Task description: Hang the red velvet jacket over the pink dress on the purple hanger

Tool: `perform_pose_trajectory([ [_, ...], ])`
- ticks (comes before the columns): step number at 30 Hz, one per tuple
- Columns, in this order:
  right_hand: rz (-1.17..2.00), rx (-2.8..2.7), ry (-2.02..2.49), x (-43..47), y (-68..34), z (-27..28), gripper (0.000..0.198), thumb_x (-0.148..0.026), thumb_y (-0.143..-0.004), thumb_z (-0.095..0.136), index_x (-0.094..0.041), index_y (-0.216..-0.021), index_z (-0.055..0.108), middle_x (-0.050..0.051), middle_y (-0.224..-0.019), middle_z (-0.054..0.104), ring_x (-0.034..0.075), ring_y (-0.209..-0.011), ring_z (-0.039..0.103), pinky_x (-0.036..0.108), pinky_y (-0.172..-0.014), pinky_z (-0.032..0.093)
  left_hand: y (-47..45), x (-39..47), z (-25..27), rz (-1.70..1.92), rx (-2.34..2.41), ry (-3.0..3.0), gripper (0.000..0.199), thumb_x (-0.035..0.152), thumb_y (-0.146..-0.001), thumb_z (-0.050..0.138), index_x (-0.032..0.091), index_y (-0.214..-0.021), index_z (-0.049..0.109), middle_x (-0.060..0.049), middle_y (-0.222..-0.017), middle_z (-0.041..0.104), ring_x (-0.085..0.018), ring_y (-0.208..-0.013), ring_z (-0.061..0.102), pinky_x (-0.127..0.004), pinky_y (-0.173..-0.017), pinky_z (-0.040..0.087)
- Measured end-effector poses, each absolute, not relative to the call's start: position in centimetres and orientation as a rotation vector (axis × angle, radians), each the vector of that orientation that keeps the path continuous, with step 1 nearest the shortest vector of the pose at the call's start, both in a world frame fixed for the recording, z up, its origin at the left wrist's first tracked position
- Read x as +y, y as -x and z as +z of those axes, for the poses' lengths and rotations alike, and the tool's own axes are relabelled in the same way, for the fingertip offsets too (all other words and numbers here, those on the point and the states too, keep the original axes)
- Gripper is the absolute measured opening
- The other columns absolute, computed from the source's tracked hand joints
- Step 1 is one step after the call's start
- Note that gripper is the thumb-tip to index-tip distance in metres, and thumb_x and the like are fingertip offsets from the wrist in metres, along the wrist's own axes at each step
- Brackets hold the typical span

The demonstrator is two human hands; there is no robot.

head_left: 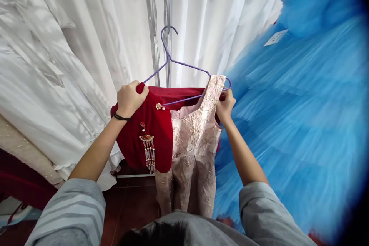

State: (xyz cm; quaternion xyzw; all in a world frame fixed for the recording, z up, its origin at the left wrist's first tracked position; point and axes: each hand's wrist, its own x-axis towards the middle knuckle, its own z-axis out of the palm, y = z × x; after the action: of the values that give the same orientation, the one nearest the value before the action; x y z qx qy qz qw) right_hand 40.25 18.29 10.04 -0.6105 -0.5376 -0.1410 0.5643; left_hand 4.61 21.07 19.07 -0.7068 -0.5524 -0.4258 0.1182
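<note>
A purple wire hanger [188,65] is held up in front of me, its hook pointing upward. On its right end hangs the shoulder strap of a pale pink, textured dress [191,134]. A dark red velvet jacket [129,146] with a flower clasp and a beaded tassel brooch [148,144] covers the dress's left side. My left hand [131,98] is closed around the red jacket's shoulder, over the hanger's left arm. At the dress's right strap, my right hand [226,105] is closed by the hanger's end; its fingertips are partly hidden behind the strap.
White gowns [57,84] hang on the left. A white curtain [198,15] and a metal post [157,42] stand behind the hanger. A large blue tulle gown [291,96] fills the right side. Below is a dark red tiled floor [132,203].
</note>
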Motion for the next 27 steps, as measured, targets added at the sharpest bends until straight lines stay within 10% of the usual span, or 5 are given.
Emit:
perform_pose_trajectory([
  [6,0.035,-1.807,1.721,21.8,-43.6,16.3,0.005,-0.011,-0.076,0.068,-0.009,-0.08,0.069,0.007,-0.085,0.075,0.018,-0.081,0.066,0.027,-0.075,0.051,-4.9,21.6,18.4,-1.175,-1.621,2.027,0.032,0.048,-0.088,0.046,0.021,-0.077,0.058,-0.009,-0.072,0.062,-0.029,-0.079,0.063,-0.035,-0.068,0.042],
  [12,-0.395,-1.657,1.962,22.2,-44.5,27.9,0.041,-0.038,-0.084,0.056,-0.002,-0.066,0.063,0.014,-0.1,0.072,0.011,-0.094,0.065,0.023,-0.076,0.043,-4.5,21.7,18.2,-1.306,-1.554,2.018,0.026,0.046,-0.087,0.05,0.021,-0.083,0.057,-0.008,-0.076,0.064,-0.029,-0.085,0.065,-0.036,-0.075,0.046],
  [18,0.036,-1.92,2.375,19.0,-43.0,30.2,0.046,-0.042,-0.076,0.054,0.003,-0.066,0.063,0.006,-0.083,0.071,0.007,-0.077,0.063,0.028,-0.066,0.039,-3.5,21.2,18.1,-1.325,-1.55,2.054,0.025,0.046,-0.087,0.052,0.021,-0.083,0.055,-0.01,-0.084,0.066,-0.029,-0.087,0.065,-0.038,-0.079,0.048],
  [22,-0.611,-1.746,2.094,17.1,-41.9,29.7,0.044,-0.035,-0.086,0.048,0.004,-0.075,0.065,0.022,-0.108,0.07,0.019,-0.108,0.064,0.035,-0.08,0.042,-3.7,20.6,17.8,-1.318,-1.549,2.048,0.024,0.046,-0.086,0.052,0.021,-0.085,0.055,-0.01,-0.086,0.065,-0.03,-0.09,0.065,-0.039,-0.081,0.049],
  [27,-0.63,-1.7,2.36,11.6,-37.1,29.5,0.021,-0.013,-0.086,0.06,0.005,-0.09,0.069,0.035,-0.113,0.066,0.039,-0.114,0.065,0.044,-0.08,0.047,-3.7,19.3,17.9,-1.351,-1.541,2.09,0.028,0.048,-0.086,0.052,0.021,-0.088,0.058,-0.011,-0.089,0.065,-0.032,-0.093,0.065,-0.041,-0.082,0.048],
])
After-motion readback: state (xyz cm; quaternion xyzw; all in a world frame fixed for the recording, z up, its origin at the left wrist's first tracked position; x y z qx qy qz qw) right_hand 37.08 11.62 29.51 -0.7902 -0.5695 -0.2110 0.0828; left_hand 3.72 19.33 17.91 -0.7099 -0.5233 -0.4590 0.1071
